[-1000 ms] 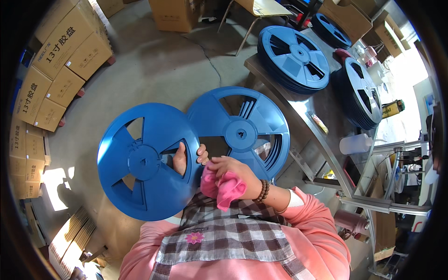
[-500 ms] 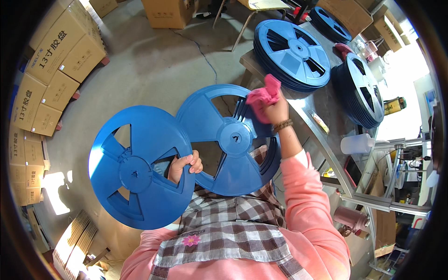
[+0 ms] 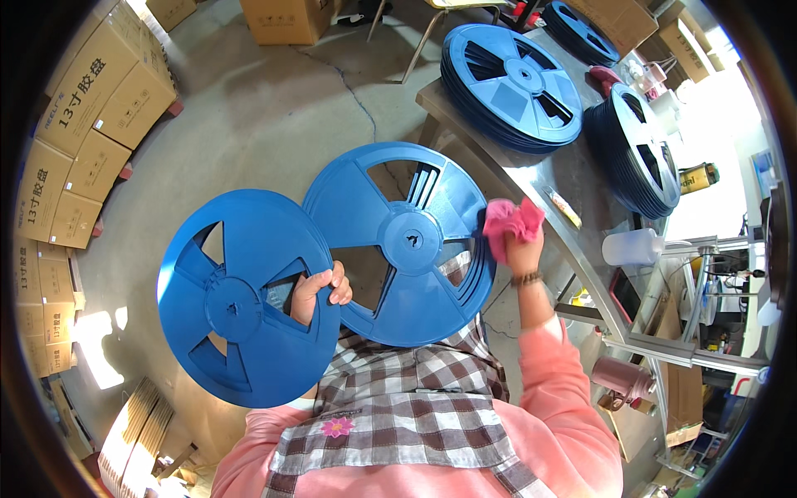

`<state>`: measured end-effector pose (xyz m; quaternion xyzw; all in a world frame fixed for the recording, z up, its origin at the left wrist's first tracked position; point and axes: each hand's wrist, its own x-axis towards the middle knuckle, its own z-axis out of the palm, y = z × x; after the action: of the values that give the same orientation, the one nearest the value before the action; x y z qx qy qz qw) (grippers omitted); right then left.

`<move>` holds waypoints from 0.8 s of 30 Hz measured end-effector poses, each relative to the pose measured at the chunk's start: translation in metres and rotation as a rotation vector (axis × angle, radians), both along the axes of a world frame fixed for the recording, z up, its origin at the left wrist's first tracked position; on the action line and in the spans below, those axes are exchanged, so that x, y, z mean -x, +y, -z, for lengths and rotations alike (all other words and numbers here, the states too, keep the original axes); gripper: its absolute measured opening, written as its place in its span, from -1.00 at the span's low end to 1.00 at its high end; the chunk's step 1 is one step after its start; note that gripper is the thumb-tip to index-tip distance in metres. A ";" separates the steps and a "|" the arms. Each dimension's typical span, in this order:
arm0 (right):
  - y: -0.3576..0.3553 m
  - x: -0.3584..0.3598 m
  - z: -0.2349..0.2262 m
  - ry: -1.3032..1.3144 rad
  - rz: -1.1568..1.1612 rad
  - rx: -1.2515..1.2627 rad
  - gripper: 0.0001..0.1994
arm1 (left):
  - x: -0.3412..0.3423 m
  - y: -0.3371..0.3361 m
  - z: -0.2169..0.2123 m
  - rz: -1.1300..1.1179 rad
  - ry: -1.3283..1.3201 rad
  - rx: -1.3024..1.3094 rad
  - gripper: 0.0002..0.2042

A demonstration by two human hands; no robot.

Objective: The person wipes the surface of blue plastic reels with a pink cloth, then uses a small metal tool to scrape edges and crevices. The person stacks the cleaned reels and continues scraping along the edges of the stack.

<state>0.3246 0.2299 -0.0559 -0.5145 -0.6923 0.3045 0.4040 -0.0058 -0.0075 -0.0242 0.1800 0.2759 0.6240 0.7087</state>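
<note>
My left hand (image 3: pixel 320 292) grips a blue plastic reel disc (image 3: pixel 286 212) by its rim, with fingers through a cut-out, and holds it out to the left. Beside it, partly overlapped by that disc, is a stack of similar blue reel discs (image 3: pixel 407 307) in front of my lap; their lower edge meets my checked apron. What supports the stack is hidden. My right hand (image 3: pixel 523 253) is closed around a crumpled pink cloth (image 3: pixel 513 222), which is at the right rim of the stack.
A metal-edged table (image 3: pixel 540 187) to the right bears more stacks of blue reel discs (image 3: pixel 510 87), a white bottle (image 3: pixel 633 247) and a phone-like flat device (image 3: pixel 625 292). A pink flask (image 3: pixel 621 378) is below its corner. Cardboard boxes (image 3: pixel 95 91) are piled along the left.
My right hand has moved with the pink cloth from the stack's upper right down and outward to its right rim. My left hand still holds its disc in nearly the same place.
</note>
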 end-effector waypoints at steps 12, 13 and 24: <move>-0.144 0.085 -0.079 -0.194 -1.051 -0.294 -0.72 | 0.001 -0.005 0.004 -0.060 -0.044 0.011 -0.77; -0.124 0.082 -0.085 -0.340 -1.001 -0.299 -0.70 | 0.000 -0.007 0.002 -0.057 -0.051 0.007 -0.78; 0.048 0.225 -0.063 0.102 -0.232 -0.015 -0.59 | 0.002 -0.005 0.015 -0.066 0.000 -0.267 -0.59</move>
<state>0.0995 0.2776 0.0076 -0.4117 -0.7280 0.3696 0.4048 -0.0083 -0.0122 -0.0387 0.2636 0.1962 0.6781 0.6574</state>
